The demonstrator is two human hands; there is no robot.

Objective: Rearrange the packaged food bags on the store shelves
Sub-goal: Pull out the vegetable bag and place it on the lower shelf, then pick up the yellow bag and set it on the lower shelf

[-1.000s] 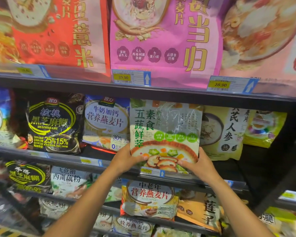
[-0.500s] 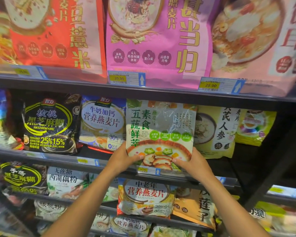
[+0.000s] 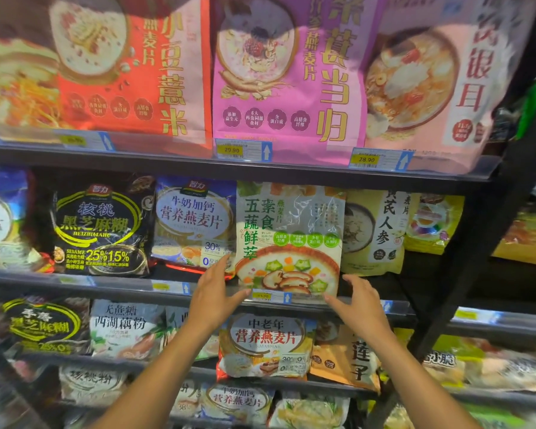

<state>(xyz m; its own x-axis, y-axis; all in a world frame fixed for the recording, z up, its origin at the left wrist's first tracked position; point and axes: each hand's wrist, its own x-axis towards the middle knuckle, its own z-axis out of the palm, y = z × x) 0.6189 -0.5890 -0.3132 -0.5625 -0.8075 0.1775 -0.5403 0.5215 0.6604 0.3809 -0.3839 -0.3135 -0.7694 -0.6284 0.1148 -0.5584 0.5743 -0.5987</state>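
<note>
A green-and-white vegetable oatmeal bag (image 3: 288, 236) stands upright on the second shelf (image 3: 121, 281), between a blue milk oatmeal bag (image 3: 192, 221) and a yellow ginseng bag (image 3: 375, 230). My left hand (image 3: 212, 292) hovers at the bag's lower left corner with fingers straight, off the bag or barely touching it. My right hand (image 3: 358, 301) is spread just below its lower right corner, apart from it. Neither hand holds anything.
A black sesame bag (image 3: 99, 227) stands further left. Large red (image 3: 130, 66), pink (image 3: 285, 72) and pale pink (image 3: 430, 82) bags fill the top shelf. Lower shelves hold more bags, such as an orange oatmeal bag (image 3: 266, 345). A dark shelf post (image 3: 477, 243) rises at the right.
Both hands gripped the green bag's lower corners before; now they have let go and drawn back slightly, fingers open. The bag stays standing on the shelf.
</note>
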